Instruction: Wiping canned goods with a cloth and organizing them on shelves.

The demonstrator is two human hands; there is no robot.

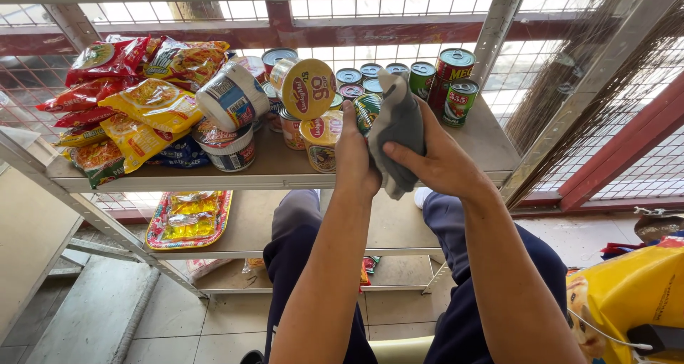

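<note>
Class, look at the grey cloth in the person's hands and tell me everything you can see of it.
The grey cloth looks soft, plain and dull, bunched into a crumpled upright wad with folds and one pointed end sticking up. The right hand grips it from the side, thumb across its front, pressing it against a green can held in the left hand. It is held above the shelf's front edge.

both forearms reach up side by side; left hand [356,157] and right hand [434,161] curl closed, grips facing each other.
</note>
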